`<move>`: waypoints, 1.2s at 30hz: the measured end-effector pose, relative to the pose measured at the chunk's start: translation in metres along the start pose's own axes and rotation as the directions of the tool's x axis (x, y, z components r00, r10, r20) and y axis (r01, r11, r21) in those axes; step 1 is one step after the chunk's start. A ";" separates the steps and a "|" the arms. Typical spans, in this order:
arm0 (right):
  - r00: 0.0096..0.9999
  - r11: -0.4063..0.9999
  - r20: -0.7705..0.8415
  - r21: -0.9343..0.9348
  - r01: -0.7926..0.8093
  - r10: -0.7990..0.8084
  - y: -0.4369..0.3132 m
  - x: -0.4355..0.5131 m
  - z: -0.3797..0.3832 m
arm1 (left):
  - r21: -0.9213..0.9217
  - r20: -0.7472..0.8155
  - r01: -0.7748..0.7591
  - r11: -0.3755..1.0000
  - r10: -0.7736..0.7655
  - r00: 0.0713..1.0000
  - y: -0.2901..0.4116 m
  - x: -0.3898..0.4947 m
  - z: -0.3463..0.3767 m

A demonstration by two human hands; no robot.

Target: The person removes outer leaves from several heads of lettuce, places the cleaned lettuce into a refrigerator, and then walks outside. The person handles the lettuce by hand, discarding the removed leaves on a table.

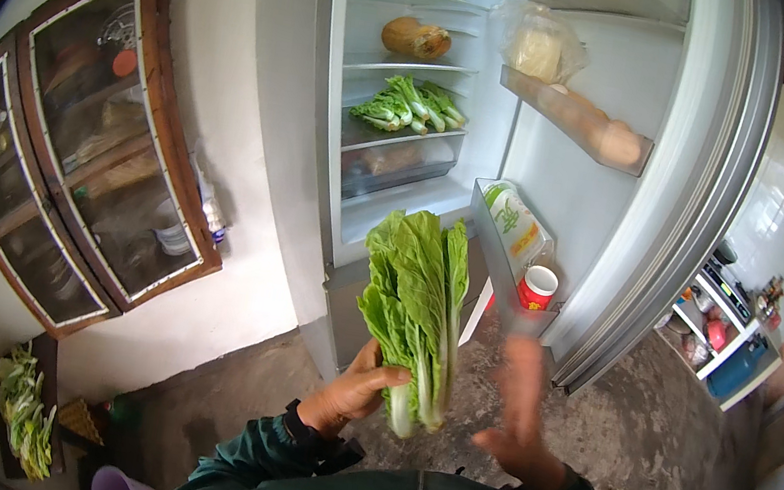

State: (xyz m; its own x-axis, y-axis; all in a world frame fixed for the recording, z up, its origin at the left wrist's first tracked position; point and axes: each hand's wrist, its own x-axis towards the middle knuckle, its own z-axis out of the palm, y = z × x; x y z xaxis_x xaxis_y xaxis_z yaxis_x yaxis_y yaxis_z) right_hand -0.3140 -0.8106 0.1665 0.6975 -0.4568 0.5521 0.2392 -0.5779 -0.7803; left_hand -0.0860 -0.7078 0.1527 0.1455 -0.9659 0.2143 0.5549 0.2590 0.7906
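My left hand (358,391) grips a bunch of leafy green cabbage (413,308) near its white stalks, leaves pointing up and away from me. To its right, my right hand (521,421) is blurred and holds nothing, its fingers stretched out and apart from the thumb. In front of me a refrigerator stands open, and more heads of leafy greens (411,106) lie on its middle shelf. A brown-orange gourd or squash (416,38) rests on the shelf above them. Below the greens is a clear drawer (399,167) with bagged contents.
The refrigerator door (589,70), swung out to the right, carries eggs (620,143), a plastic bag (540,48), a package (515,221) and a red cup (538,288). A glazed wooden cabinet (157,99) hangs left. Greens (24,411) and a purple bucket (124,489) are low left.
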 end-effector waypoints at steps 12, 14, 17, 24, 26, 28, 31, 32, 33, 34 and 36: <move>0.939 0.746 0.044 0.595 -0.298 0.340 0.010 0.086 0.085 | 0.513 0.031 0.030 0.858 -0.053 0.998 0.043 -0.002 -0.065; 0.884 0.569 0.025 0.756 -0.323 0.468 0.015 0.102 0.083 | 0.531 0.139 -0.092 0.842 0.021 0.990 0.050 -0.009 -0.080; 0.917 0.545 -0.112 0.828 -0.127 0.384 0.031 0.145 0.073 | 0.530 0.109 -0.106 0.841 0.057 0.992 0.053 -0.030 -0.103; 0.927 0.250 -0.099 0.968 0.005 0.361 0.072 0.264 0.065 | 0.463 -0.162 0.023 0.886 0.059 0.985 0.059 -0.091 -0.156; 0.938 0.192 -0.052 0.981 -0.016 0.344 0.088 0.295 0.072 | 0.480 -0.274 0.046 0.876 0.100 0.957 0.061 -0.107 -0.161; 0.951 0.115 0.011 0.992 -0.049 0.308 0.107 0.324 0.079 | 0.489 -0.364 0.054 0.870 0.148 0.919 0.066 -0.120 -0.163; 0.971 0.099 0.027 0.994 -0.052 0.239 0.134 0.368 0.087 | 0.489 -0.507 0.066 0.870 0.221 0.833 0.069 -0.132 -0.161; 0.961 0.083 0.028 0.995 -0.053 0.276 0.142 0.384 0.090 | 0.504 -0.542 0.083 0.860 0.240 0.806 0.071 -0.136 -0.160; 0.967 0.077 0.035 0.995 -0.056 0.252 0.149 0.397 0.094 | 0.520 -0.570 0.092 0.849 0.264 0.778 0.072 -0.138 -0.159; 0.962 0.084 0.028 0.995 -0.053 0.271 0.155 0.409 0.099 | 0.507 -0.596 0.087 0.857 0.276 0.754 0.072 -0.138 -0.159; 0.950 0.095 0.032 0.993 -0.065 0.309 0.165 0.432 0.106 | 0.486 -0.639 0.064 0.871 0.304 0.707 0.072 -0.138 -0.160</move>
State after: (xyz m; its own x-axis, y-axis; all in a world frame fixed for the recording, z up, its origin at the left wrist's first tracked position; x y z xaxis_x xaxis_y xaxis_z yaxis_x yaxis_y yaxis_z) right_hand 0.0983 -1.0318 0.2453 0.7586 -0.5912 0.2739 0.6487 0.6464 -0.4017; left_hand 0.0648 -0.5566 0.0884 0.7948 -0.6063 0.0259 0.0945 0.1659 0.9816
